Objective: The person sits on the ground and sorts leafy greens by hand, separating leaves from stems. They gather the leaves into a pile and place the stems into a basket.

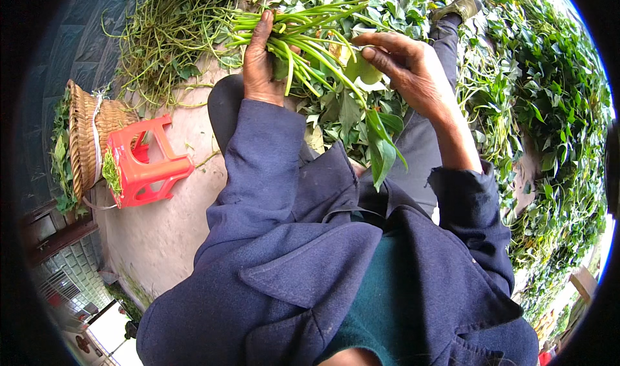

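Note:
My left hand (261,60) is closed around a bunch of long green leaf stems (310,27), thumb over the top. One stem hangs lower and ends in pointed green leaves (380,143) in front of my lap. To the right of the bunch is my right hand (411,65), with thumb and forefinger close together at the stem ends. Whether they pinch a stem there cannot be made out. Just below those fingertips shows a broad pale-green leaf (363,70). Cut leaves (334,114) lie heaped between my legs, partly hidden by the bunch.
A tangled pile of stripped vines (169,36) lies at the upper left. A red plastic stool (150,165) with green scraps on it stands beside a woven basket (85,138) holding leaves. Leafy vines (557,123) cover the ground on the right. Concrete floor (160,240) shows at left.

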The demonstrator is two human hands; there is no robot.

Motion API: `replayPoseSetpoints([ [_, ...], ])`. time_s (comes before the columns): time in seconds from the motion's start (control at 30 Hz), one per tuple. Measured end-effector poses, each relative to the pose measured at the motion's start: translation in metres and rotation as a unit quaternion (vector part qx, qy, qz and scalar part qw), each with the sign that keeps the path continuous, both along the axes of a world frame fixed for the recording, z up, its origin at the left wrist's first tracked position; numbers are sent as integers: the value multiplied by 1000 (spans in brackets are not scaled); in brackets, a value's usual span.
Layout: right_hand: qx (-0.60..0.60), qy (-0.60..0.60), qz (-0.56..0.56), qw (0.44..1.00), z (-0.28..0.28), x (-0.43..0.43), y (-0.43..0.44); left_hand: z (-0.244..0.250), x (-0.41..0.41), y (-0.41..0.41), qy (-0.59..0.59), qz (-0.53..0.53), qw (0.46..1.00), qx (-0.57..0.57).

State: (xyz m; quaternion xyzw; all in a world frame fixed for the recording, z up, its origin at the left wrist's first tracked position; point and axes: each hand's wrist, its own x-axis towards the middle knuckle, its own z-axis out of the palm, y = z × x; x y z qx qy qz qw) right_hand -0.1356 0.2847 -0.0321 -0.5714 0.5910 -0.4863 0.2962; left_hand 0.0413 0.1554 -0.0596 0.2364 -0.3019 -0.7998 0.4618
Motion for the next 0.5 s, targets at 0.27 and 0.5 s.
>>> replayPoseSetpoints([
  [0.27,83,64,51,993,-7,5,2,16,-9,15,-30,12,999,22],
  [0.5,78,-314,-211,922,-52,-30,-27,10,-18,27,-34,-2,999,-4],
])
